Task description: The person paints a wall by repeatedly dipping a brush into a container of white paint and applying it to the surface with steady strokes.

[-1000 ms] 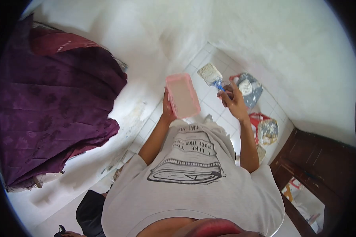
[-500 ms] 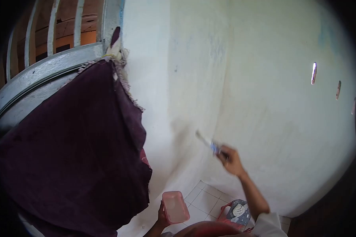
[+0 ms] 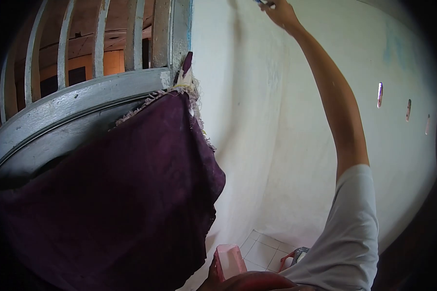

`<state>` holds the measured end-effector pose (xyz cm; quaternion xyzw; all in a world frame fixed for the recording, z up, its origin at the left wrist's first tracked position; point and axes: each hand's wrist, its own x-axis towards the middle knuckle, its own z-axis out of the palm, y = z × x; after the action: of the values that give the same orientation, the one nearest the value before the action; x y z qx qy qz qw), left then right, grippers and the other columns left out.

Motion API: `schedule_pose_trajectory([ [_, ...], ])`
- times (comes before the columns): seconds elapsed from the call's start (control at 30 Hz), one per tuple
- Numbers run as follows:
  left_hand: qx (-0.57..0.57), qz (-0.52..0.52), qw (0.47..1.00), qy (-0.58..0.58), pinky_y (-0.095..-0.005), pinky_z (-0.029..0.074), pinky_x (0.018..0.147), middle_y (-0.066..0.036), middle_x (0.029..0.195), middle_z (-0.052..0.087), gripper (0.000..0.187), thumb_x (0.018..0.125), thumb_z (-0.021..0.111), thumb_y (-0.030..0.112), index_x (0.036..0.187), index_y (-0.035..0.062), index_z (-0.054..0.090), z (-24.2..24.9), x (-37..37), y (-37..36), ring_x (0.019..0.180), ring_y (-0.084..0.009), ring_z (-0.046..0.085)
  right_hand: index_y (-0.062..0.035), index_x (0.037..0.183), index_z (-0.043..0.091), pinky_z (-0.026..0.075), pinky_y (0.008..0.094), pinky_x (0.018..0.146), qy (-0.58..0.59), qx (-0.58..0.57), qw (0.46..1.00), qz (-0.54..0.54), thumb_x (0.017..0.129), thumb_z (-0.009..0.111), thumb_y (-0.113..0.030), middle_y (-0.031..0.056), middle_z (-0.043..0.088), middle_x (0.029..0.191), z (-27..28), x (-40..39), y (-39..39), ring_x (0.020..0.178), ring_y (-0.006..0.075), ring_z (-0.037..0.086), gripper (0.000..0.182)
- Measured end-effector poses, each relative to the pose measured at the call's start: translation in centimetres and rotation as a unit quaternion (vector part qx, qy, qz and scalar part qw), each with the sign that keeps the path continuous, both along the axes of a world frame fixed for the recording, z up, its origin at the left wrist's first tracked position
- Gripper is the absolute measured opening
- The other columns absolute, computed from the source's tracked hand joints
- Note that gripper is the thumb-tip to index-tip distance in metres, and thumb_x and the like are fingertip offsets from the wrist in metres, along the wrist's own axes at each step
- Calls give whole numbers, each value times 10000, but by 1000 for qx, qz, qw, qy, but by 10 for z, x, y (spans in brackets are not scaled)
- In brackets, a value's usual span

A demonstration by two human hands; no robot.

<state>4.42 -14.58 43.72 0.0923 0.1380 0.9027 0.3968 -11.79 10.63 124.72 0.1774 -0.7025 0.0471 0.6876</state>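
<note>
My right hand [image 3: 280,13] is raised high at the top edge, its fingers closed on a slim tool with a blue part [image 3: 258,1], which looks like a paintbrush. Most of that tool is out of view above, so whether it touches the wall cannot be seen. Low down, my left hand [image 3: 212,272] grips the side of a pink plastic tub [image 3: 229,261], tilted and with something pale inside. The painted wall [image 3: 257,121] fills the space before me, pale and patchy, with the arm's shadow on its left part.
A dark purple cloth [image 3: 126,194] hangs from a grey wooden frame with bars [image 3: 102,82] on the left. A red stool [image 3: 285,261] with a grey covering stands on the white tiled floor [image 3: 260,253]. Narrow slots [image 3: 380,94] pierce the right wall.
My right hand has risen from mid-wall to the top edge with the tool. The view has shifted, putting the cloth and frame further right. The tub sits lower and more tilted.
</note>
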Motion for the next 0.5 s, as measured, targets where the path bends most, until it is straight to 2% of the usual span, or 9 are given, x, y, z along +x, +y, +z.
schedule_pose_trajectory([
  [0.03,1,-1,1000,-1,-556,437,1092,-109,1414,540,753,982,400,676,1518,148,385,1,0,-3,1291,-311,552,-67,1184,733,485,325,614,-38,-36,998,40,908,680,-143,107,723,834,9,9,-14,667,154,585,291],
  [0.13,-4,-3,1000,4,-556,436,1093,-109,1416,538,754,982,401,677,1519,147,383,6,0,-9,1292,-310,551,-97,1208,733,510,355,686,-135,-87,987,27,895,681,-169,114,728,856,32,0,-33,735,176,613,325],
  [0.2,-1,-3,1000,4,-556,436,1094,-109,1417,537,755,982,401,677,1519,147,381,6,1,-10,1293,-310,550,-100,1198,741,512,345,666,-139,-26,990,22,889,686,-178,101,729,850,30,-14,-30,719,170,610,323],
  [0.27,0,-1,1000,4,-556,435,1094,-109,1419,535,756,982,401,677,1520,147,380,5,5,-10,1294,-309,549,-118,1192,749,510,326,637,-206,-16,978,-12,871,696,-183,82,731,841,-2,1,-35,704,167,613,332],
  [0.3,-1,0,1000,3,-556,435,1094,-109,1419,535,757,982,401,677,1520,147,379,4,7,-9,1295,-309,549,-128,1207,722,529,359,690,-258,-12,966,6,894,682,-262,108,730,854,-25,12,-32,736,217,668,343],
  [0.33,2,5,1000,5,-556,435,1095,-109,1420,534,757,982,401,677,1521,146,378,2,9,-11,1295,-309,549,-60,1213,696,394,273,473,-281,27,959,38,852,643,-114,34,621,769,-42,12,-25,567,110,493,369],
  [0.37,1,3,1000,3,-556,435,1095,-109,1421,533,758,981,401,677,1521,146,378,1,12,-8,1296,-309,548,-57,1175,711,415,282,485,-301,65,951,19,850,633,-101,34,631,756,-63,22,-23,569,105,499,337],
  [0.43,7,8,1000,9,-556,434,1095,-109,1422,532,759,981,401,678,1522,146,376,2,14,-3,1297,-309,548,-67,1079,752,439,297,515,-394,145,907,7,844,640,-120,22,624,692,-87,29,-9,585,110,515,267],
  [0.5,9,11,1000,11,-556,434,1096,-109,1423,531,760,981,401,678,1523,146,375,4,18,0,1298,-308,547,-81,1068,773,425,291,506,-507,157,846,-40,816,664,-143,26,641,695,-96,54,-12,565,114,499,282],
])
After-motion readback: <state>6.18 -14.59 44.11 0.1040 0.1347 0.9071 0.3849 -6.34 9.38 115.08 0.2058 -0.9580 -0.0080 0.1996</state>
